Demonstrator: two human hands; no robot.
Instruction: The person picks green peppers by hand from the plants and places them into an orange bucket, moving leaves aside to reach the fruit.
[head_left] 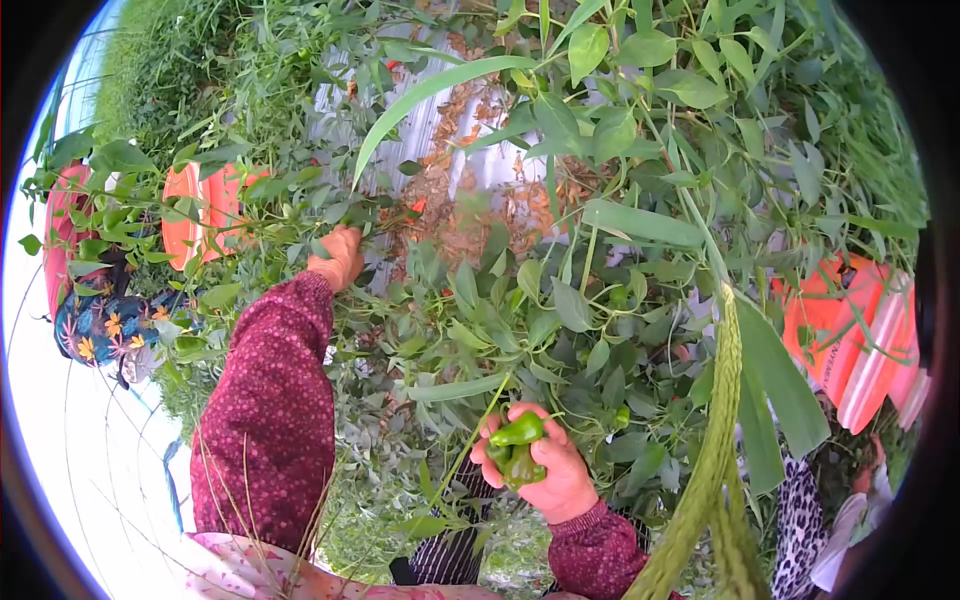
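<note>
In the head view my right hand (545, 465) is palm up at the lower middle, its fingers curled around several green peppers (520, 448). My left hand (338, 258) reaches out at the end of a maroon patterned sleeve into the leafy pepper plants (480, 310). Leaves surround that hand, and its fingertips are partly hidden among them, so what they touch cannot be made out. A few small green peppers (621, 416) hang in the foliage to the right of my right hand.
An orange container (850, 330) stands at the right, another orange one (205, 215) at the upper left. A person in a floral sleeve (95, 325) is at the far left. Silvery ground sheeting (400, 120) with dry leaves lies between plants. A thick green stem (720, 420) crosses the right foreground.
</note>
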